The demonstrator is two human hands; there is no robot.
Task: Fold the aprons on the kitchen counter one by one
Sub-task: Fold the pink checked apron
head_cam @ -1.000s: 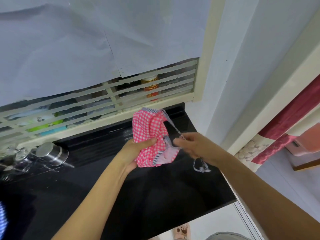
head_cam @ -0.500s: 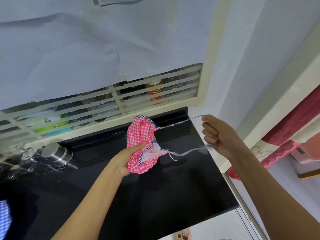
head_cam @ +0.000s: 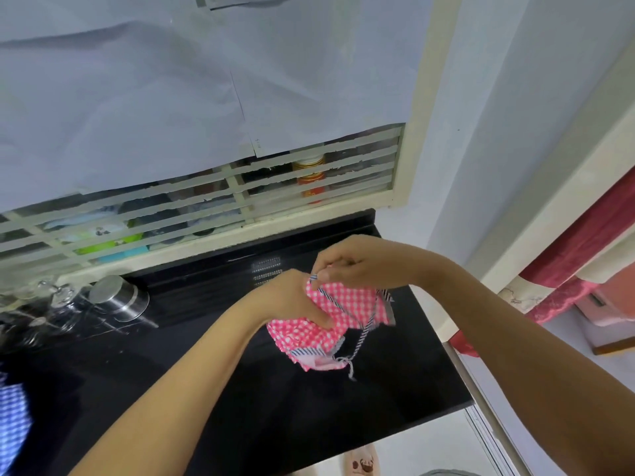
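We held a bundled pink gingham apron above the black counter. Our left hand gripped the bundle, while our right hand pinched its blue-striped tie at the top edge.

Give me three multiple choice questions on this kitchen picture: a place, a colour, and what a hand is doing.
1. Where is the steel cup? A) on the counter, left of the apron; B) on the floor; C) on the sill.
2. What colour is the apron? A) plain green; B) pink and white checks; C) black.
3. What is the right hand doing? A) lying flat on the counter; B) hanging empty; C) pinching the apron's striped strap.
Answers: 1 A, it sits on the black top; 2 B, checks show below the left hand; 3 C, its fingertips close on the strap.
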